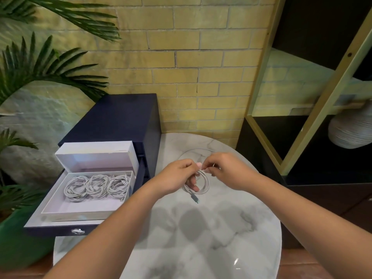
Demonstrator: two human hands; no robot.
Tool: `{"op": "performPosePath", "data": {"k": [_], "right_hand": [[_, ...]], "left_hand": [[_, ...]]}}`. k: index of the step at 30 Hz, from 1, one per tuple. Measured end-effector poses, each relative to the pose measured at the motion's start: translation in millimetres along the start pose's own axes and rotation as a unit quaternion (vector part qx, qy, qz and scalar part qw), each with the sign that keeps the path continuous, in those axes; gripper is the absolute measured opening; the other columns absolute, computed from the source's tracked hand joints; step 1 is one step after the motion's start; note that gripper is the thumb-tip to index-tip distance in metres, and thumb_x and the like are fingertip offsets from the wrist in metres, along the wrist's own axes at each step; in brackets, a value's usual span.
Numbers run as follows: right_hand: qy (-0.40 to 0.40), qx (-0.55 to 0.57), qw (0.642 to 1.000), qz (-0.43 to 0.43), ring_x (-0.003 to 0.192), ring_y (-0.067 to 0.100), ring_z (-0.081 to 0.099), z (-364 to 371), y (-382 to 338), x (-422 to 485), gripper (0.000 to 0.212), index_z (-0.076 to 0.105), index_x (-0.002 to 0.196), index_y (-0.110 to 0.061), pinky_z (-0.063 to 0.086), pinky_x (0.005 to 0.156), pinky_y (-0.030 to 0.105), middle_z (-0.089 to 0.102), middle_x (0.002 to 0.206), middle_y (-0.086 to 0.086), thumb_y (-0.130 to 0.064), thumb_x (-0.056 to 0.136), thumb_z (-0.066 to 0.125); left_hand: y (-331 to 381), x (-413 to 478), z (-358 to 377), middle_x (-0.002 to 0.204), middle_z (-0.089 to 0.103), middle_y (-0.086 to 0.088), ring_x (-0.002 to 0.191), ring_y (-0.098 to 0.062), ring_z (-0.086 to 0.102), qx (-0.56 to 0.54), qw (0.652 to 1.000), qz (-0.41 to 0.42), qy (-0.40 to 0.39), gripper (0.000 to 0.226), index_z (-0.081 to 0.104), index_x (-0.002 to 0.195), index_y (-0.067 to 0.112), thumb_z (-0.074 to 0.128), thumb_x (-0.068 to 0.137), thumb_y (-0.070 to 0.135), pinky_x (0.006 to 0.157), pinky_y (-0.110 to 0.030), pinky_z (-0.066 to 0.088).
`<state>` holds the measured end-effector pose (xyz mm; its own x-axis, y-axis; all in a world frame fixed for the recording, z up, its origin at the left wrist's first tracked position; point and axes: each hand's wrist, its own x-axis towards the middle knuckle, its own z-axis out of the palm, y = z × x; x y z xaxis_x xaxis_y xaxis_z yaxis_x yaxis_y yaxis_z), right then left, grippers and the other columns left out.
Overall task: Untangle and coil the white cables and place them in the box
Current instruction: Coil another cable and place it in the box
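Ahead of you runs a yellow brick wall [191, 57], and below it the round marble table [201, 228] fills the lower middle of your view. A dark shelf unit [298, 141] with a gold frame stands to your right, holding a ribbed pale vase [350, 131]. Palm fronds [50, 63] spread across the left above a green pot [18, 238]. Between the plant and the table sits a navy cabinet [124, 117], its drawer [60, 229] pulled out towards you. The white box [80, 208] lies in that drawer with its lid [94, 156] propped up behind it, and three coiled cables [96, 186] rest side by side along its far edge. Over the far half of the table, your left hand [177, 176] has its fingers curled through the loops of the white cable [204, 183] and grips it. The coil hangs roughly upright with its open face towards you. Your right hand [227, 170] pinches the strand at the top of the coil, close to your left thumb. A loose run [199, 150] of the same cable arcs on the marble beyond your hands. The grey plug [194, 198] dangles below the coil, its long axis slanting down and to the right, just above the tabletop.
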<state>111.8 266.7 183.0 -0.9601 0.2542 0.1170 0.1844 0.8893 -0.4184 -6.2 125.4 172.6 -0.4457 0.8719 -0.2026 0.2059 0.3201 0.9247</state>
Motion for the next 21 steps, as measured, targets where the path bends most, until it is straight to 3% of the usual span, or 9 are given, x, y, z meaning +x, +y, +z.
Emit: {"op": "performPosePath", "data": {"k": [4,5,7,10,13,15,18,21], "right_hand": [[-0.004,-0.039,0.999,-0.014,0.082,0.007,0.052,1,2,2,0.020,0.069,0.100,-0.015,0.040,0.070,0.015,0.063,0.092,-0.007,-0.009,0.094,0.052],[-0.008,-0.055,0.998,-0.015,0.084,0.010,0.054,2,3,3,0.020,0.070,0.100,-0.017,0.045,0.075,0.022,0.064,0.094,-0.006,-0.010,0.093,0.052],[-0.019,-0.080,0.997,-0.008,0.085,0.012,0.057,4,5,4,0.021,0.069,0.098,-0.020,0.050,0.077,0.034,0.065,0.093,-0.006,-0.010,0.092,0.052],[-0.051,-0.092,0.994,0.004,0.083,0.015,0.058,1,6,6,0.021,0.068,0.095,-0.020,0.051,0.076,0.040,0.065,0.090,-0.005,-0.010,0.093,0.050],[-0.087,-0.082,0.993,0.014,0.083,0.014,0.059,-7,3,7,0.023,0.069,0.096,-0.021,0.052,0.079,0.038,0.066,0.087,-0.008,-0.011,0.095,0.047],[-0.115,-0.059,0.991,0.030,0.082,0.011,0.061,-14,1,8,0.022,0.069,0.099,-0.018,0.051,0.079,0.034,0.067,0.085,-0.008,-0.013,0.096,0.049],[-0.140,0.104,0.980,0.096,0.071,0.010,0.061,-18,2,6,0.013,0.070,0.100,-0.012,0.050,0.070,0.029,0.071,0.082,-0.001,-0.016,0.094,0.058],[-0.117,0.350,0.912,0.179,0.065,0.013,0.062,-15,3,0,0.017,0.062,0.105,-0.007,0.052,0.063,0.023,0.068,0.076,0.009,-0.009,0.089,0.066]], "left_hand": [[-4,3,0,0.055,0.044,0.008,0.050,-0.009,0.047,-0.035,0.999,0.010,0.017,0.033,0.057,0.080,0.008,0.049,0.099,0.034,0.082,-0.041,0.057],[-4,2,1,0.055,0.042,0.007,0.048,-0.007,0.042,-0.038,0.999,0.007,0.024,0.034,0.059,0.083,0.006,0.050,0.098,0.035,0.078,-0.039,0.058],[-2,0,4,0.060,0.042,0.005,0.046,-0.003,0.041,-0.025,0.998,0.014,0.047,0.033,0.060,0.089,0.003,0.054,0.097,0.034,0.059,-0.023,0.053],[0,-1,4,0.066,0.045,0.003,0.042,0.002,0.046,0.010,0.998,0.023,0.064,0.028,0.059,0.092,0.003,0.055,0.097,0.030,0.049,-0.011,0.041],[1,-1,2,0.071,0.052,0.004,0.052,-0.001,0.059,0.085,0.994,0.033,0.068,0.025,0.054,0.081,0.013,0.056,0.095,0.034,0.059,-0.024,0.050],[1,0,2,0.080,0.059,-0.001,0.068,-0.015,0.068,0.146,0.985,0.036,0.085,0.026,0.053,0.079,0.019,0.056,0.094,0.040,0.066,-0.038,0.053],[3,0,6,0.080,0.062,-0.005,0.068,-0.022,0.066,0.170,0.977,0.042,0.120,0.025,0.054,0.082,0.019,0.055,0.095,0.040,0.060,-0.037,0.051],[3,0,12,0.072,0.059,-0.002,0.057,-0.018,0.062,0.165,0.973,0.046,0.152,0.025,0.054,0.088,0.013,0.054,0.096,0.037,0.051,-0.029,0.042]]}}
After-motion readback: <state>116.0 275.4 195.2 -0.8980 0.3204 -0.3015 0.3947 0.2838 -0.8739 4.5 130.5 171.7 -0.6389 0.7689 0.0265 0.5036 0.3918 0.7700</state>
